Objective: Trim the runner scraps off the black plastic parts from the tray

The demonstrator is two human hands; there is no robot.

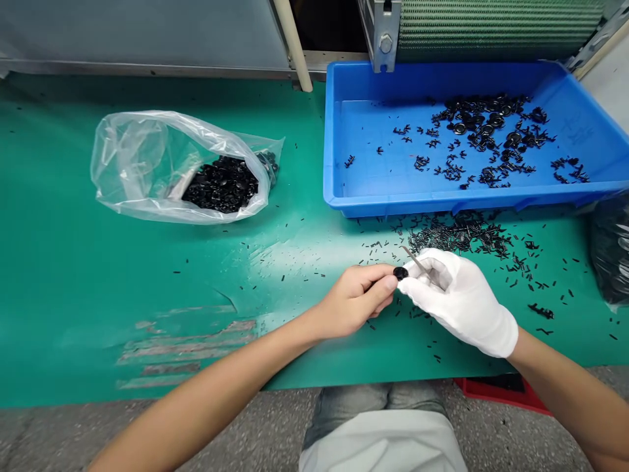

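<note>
My bare left hand (358,298) pinches a small round black plastic part (400,273) between thumb and fingers. Opposite it, my right hand (457,298), in a white glove, is closed around a thin metal blade-like tool (415,260), its tip pointing up and left. The gloved fingertips touch or nearly touch the black part; which of the two I cannot tell. Below and behind the hands, short black plastic offcuts (462,236) lie scattered over the green table mat (285,288).
A blue tray (339,200) holding black parts stands at the back right, below a green conveyor belt (496,26). On the left lies an opened clear plastic bag (122,164) with many black parts (223,185). Another bag of dark contents (612,246) sits at the right edge.
</note>
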